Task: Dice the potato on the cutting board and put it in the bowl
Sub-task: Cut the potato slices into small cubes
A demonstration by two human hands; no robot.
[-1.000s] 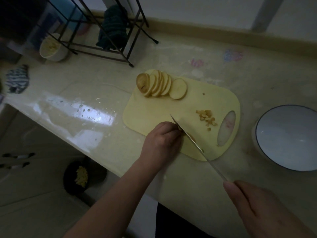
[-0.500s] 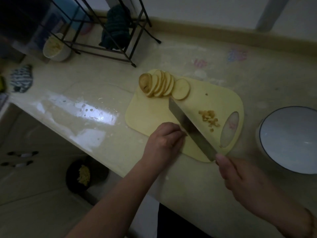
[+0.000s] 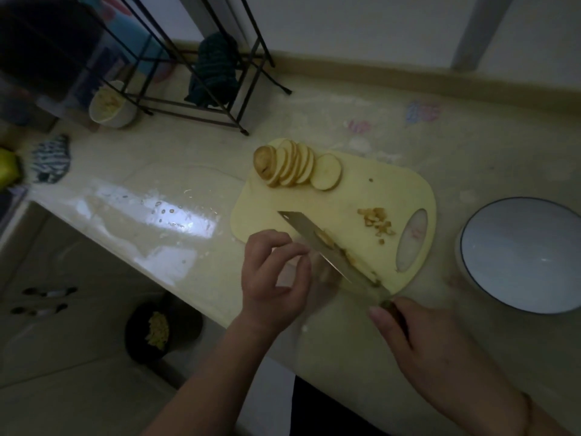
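Two hands work at our pale yellow plastic cutting board's point(image 3: 405, 190) near edge: right hand point(image 3: 421, 344) grips the steel knife point(image 3: 327, 243) carrying potato pieces point(image 3: 352, 256), left hand point(image 3: 276, 275) loosely curled, holding nothing; the white blue-rimmed bowl point(image 3: 522, 256) stands right.

The cutting board point(image 3: 333, 209) lies on the table point(image 3: 314, 127); on its far left corner sits a row of potato slices point(image 3: 295, 166), and on its right part, beside the handle hole, a small heap of diced pieces point(image 3: 377, 225). Right of the board stands the bowl point(image 3: 522, 256) — well apart from the slices. Behind the board to the left stands a wire rack point(image 3: 201, 77), a small cup point(image 3: 110, 105) at its left foot — and the knife point(image 3: 330, 247) lies across the board's near edge.
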